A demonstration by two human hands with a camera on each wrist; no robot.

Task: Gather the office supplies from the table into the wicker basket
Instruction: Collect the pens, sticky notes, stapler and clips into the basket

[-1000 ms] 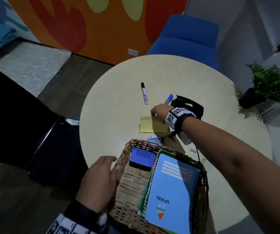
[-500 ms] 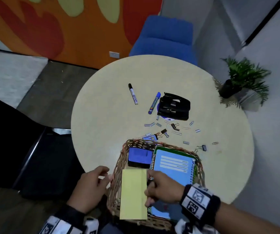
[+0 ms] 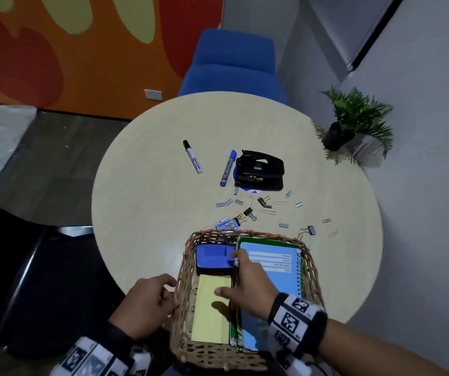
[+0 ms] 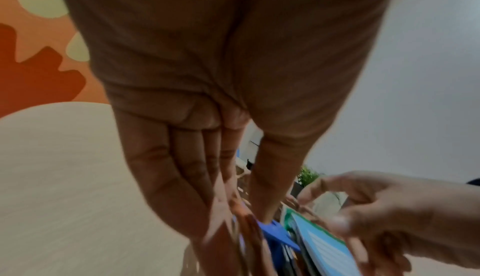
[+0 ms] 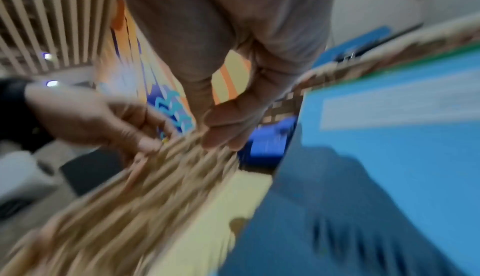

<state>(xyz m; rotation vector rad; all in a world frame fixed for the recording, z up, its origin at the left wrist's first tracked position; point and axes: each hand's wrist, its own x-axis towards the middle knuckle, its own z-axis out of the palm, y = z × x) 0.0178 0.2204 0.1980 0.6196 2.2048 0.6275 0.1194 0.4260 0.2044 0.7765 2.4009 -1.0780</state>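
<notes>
The wicker basket [image 3: 182,267] stands at the near edge of the round table [image 3: 150,199]. A blue eraser [image 3: 212,257], a blue spiral notebook [image 3: 274,261] and a yellow pad [image 3: 209,321] lie inside it. My right hand [image 3: 245,283] hovers over the basket with fingers spread above the notebook and its thumb touching the pad. My left hand [image 3: 150,302] grips the basket's left rim, thumb inside and fingers outside [image 4: 244,219]. Out on the table are a black marker [image 3: 192,156], a blue marker [image 3: 228,168], a black hole punch [image 3: 260,170] and several scattered clips and staples [image 3: 250,213].
A blue chair [image 3: 231,66] stands behind the table. To the right, by the wall, is a potted plant [image 3: 353,120]. A black chair [image 3: 14,267] is close on my left. The table's left half is bare wood.
My right hand lifted the yellow pad off the table, carried it back over the basket and laid it flat inside beside the notebook. My left hand stayed at the basket's rim.
</notes>
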